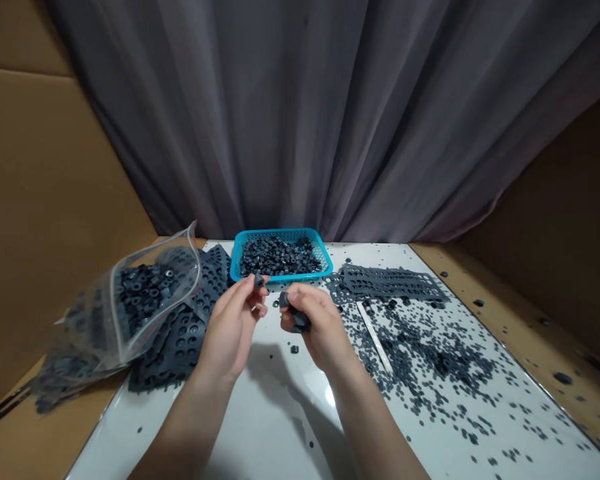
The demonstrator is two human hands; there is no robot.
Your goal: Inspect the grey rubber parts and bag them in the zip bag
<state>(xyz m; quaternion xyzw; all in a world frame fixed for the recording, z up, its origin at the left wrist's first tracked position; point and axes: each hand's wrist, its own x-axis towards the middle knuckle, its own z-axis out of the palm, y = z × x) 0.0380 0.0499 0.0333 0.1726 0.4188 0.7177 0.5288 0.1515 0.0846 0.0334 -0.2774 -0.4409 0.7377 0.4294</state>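
Observation:
My left hand (235,320) is closed in a pinch on a small dark rubber ring (259,280), held just in front of the blue basket (237,257). My right hand (313,320) is closed around a few dark rubber pieces (295,313), one sticking out toward the left hand. The two hands are close together above the white table (280,400). The basket holds a heap of small dark rubber rings (279,257). One loose ring (295,349) lies on the table below my hands.
A clear plastic bag (125,307) with dark rubber parts lies at the left on stacked perforated rubber sheets (180,340). More punched-out sheets (390,281), a white stick (375,339) and many scattered dark scraps (430,360) cover the right. Cardboard walls and a grey curtain enclose the table.

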